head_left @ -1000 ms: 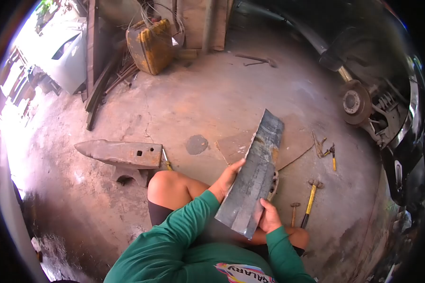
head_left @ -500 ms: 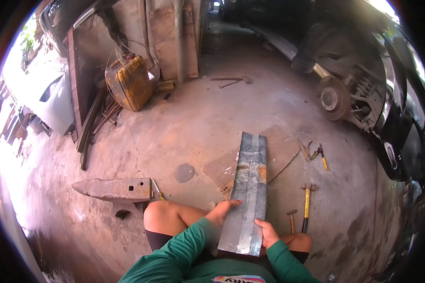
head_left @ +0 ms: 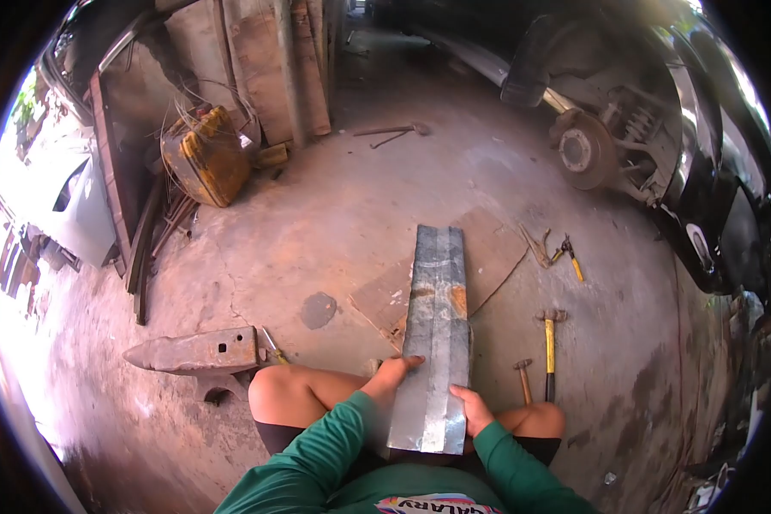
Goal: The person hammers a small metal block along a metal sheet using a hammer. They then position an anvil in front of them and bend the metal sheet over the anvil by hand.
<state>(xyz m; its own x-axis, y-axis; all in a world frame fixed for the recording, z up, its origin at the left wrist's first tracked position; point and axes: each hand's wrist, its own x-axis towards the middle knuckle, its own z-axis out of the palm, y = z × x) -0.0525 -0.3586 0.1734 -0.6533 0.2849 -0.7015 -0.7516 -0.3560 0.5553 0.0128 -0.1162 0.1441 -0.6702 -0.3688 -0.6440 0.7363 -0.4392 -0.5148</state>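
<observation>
A long strip of grey sheet metal (head_left: 433, 343) lies lengthwise in front of my body, its near end close to my shirt. Down its length runs a lighter band, and rusty brown patches cross it near the far part. My left hand (head_left: 391, 377) grips its left edge, thumb on top. On the right edge my right hand (head_left: 471, 407) holds it too, thumb resting on the upper face. The fingers of both hands are hidden beneath the metal. Under the strip's far half, a flat brown sheet (head_left: 497, 248) rests on the floor.
An anvil (head_left: 193, 349) stands at my left, a screwdriver (head_left: 274, 345) beside it. On the right are a yellow-handled hammer (head_left: 551, 355), a smaller hammer (head_left: 523, 381) and pliers (head_left: 572, 257). Farther off are another hammer (head_left: 394, 131), a yellow container (head_left: 206, 158) and a car's brake disc (head_left: 587, 150).
My view has turned slightly, so the surroundings sit farther left in the picture. Both hands keep hold of the metal strip, whose far end appears a little lower relative to the floor sheet.
</observation>
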